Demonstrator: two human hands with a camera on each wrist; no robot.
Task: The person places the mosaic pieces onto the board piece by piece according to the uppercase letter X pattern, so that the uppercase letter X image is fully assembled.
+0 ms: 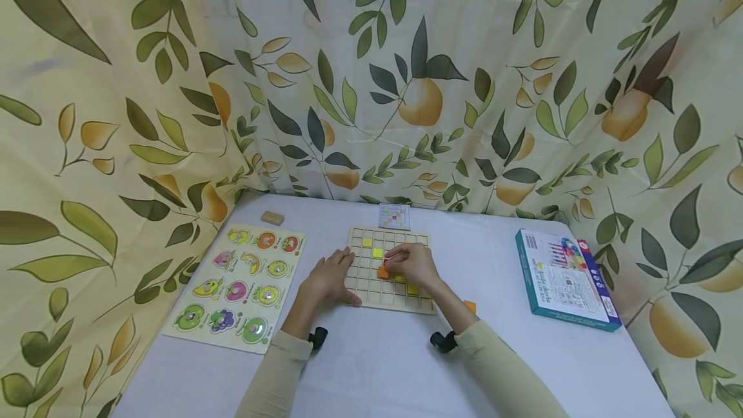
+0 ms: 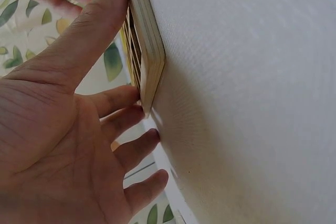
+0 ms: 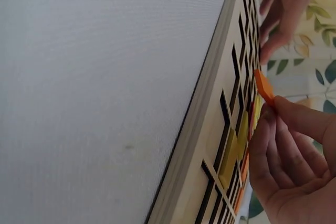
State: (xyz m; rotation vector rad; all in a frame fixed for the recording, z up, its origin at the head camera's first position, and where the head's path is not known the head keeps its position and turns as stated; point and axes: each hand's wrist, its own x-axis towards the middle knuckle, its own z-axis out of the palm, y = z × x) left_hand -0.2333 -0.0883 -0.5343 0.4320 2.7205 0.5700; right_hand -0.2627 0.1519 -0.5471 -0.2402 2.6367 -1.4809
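Observation:
A wooden grid board (image 1: 362,286) lies on the white table between the hands. My left hand (image 1: 326,278) rests at its left side, the thumb by the near corner and the fairly straight fingers (image 2: 139,150) along the edge. Above the squares, my right hand (image 1: 415,263) pinches an orange tile (image 3: 265,88) between thumb and fingertips. Yellow tiles (image 1: 378,253) sit in several squares, and more yellow ones (image 3: 229,158) show below the right hand. Part of a red tile (image 3: 251,120) is visible there too. The right hand hides some of the squares in the head view.
A small pattern card (image 1: 395,217) lies behind the board. A fruit puzzle board (image 1: 232,289) is on the left, with a small wooden block (image 1: 272,217) beyond it. On the right lies a teal-edged box (image 1: 569,279). An orange piece (image 1: 470,306) shows beside the right wrist.

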